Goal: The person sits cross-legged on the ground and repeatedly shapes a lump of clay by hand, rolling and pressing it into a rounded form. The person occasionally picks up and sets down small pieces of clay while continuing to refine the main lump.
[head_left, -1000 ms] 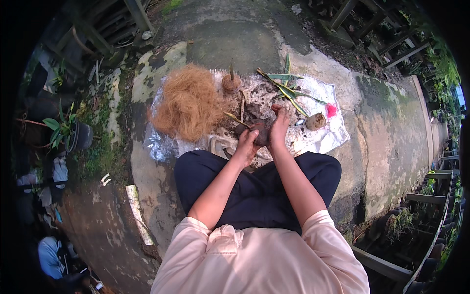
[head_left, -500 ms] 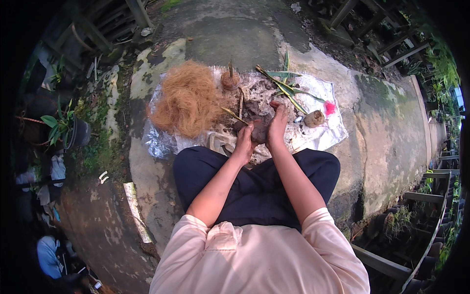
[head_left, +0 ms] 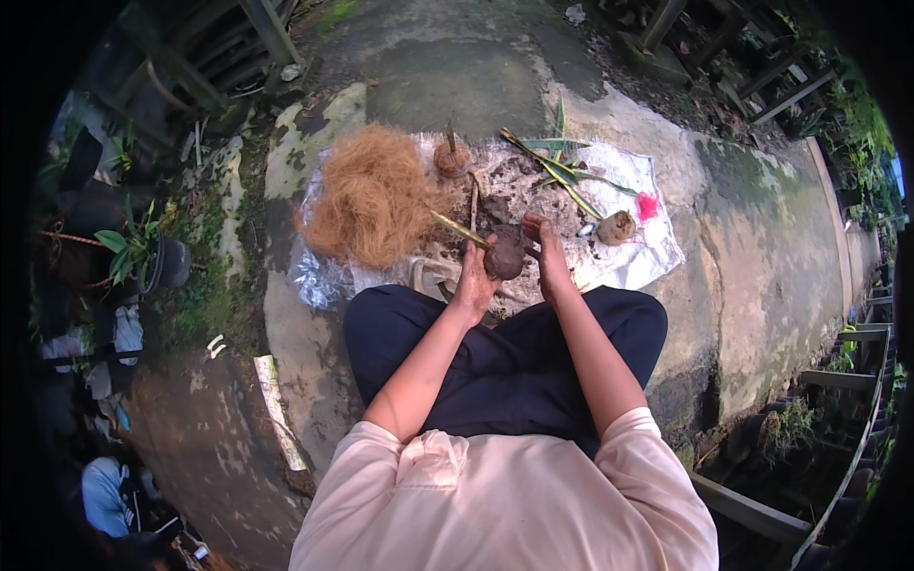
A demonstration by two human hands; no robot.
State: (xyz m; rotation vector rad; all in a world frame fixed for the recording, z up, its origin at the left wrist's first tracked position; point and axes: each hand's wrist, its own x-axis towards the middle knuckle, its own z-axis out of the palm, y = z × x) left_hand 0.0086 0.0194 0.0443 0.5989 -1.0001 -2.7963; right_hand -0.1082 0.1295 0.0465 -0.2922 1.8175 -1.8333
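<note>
A dark, rounded ball of wet soil [head_left: 506,259] rests against my left hand [head_left: 472,284], whose fingers and thumb hold its left side. From the ball's upper left a yellow-edged leaf piece [head_left: 455,226] sticks out. My right hand [head_left: 549,257] is just to the right of the ball, fingers stretched out and apart, smeared with mud. Loose dark soil [head_left: 495,207] lies right behind the ball on a whitish sheet [head_left: 657,249]. Left of my hands is a large heap of brown coconut fibre [head_left: 371,195].
Behind the soil stands a fibre-covered ball [head_left: 451,161] with a short shoot. Long green-yellow leaves [head_left: 569,179], a small brownish cylinder [head_left: 616,227] and a bright pink bundle [head_left: 647,206] lie to the right. A potted plant [head_left: 169,264] is at the far left.
My right hand has moved off the soil ball and its fingers have opened out. The ball now shows more fully, with my left hand still on it.
</note>
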